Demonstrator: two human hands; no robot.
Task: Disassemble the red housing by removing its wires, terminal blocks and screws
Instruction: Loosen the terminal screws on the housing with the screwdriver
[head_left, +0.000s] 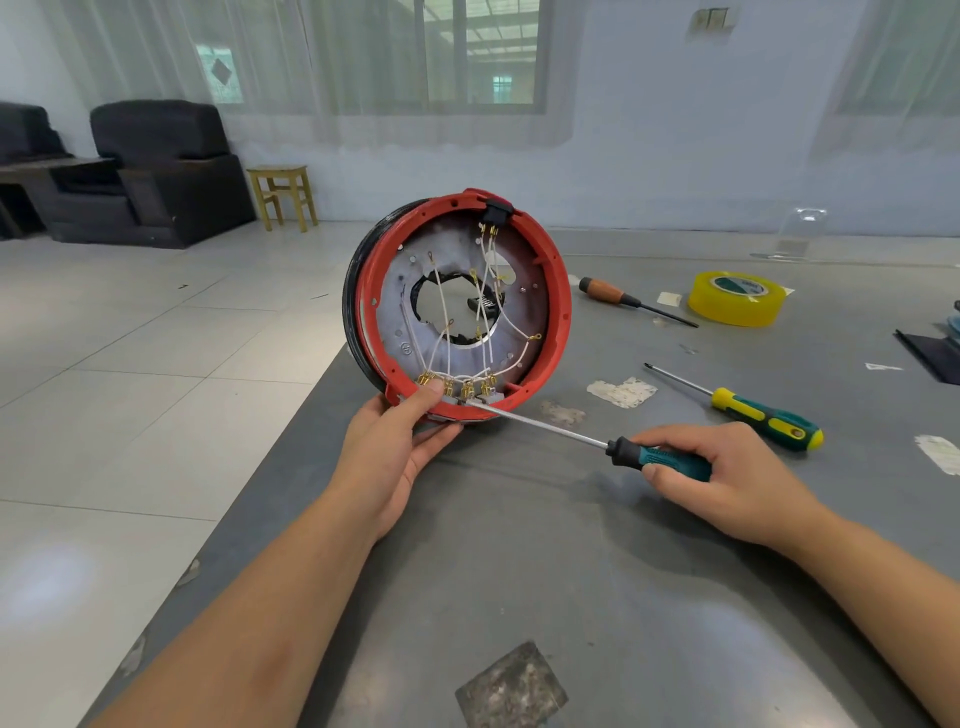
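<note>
Grey table (519, 545) carries the red housing (558, 291), stood on edge near the left corner, open face toward the camera. Left hand (395, 441) clamps its lower rim, thumb over the terminal blocks (460, 388). Right hand (727, 467) is wrapped around the teal screwdriver (670, 457); the shaft runs up-left, tip touching the bottom terminal row (exact screw too small to tell). White wires (488, 291) are attached. Left hand is nearer the housing; the right reaches it only through the tool.
</note>
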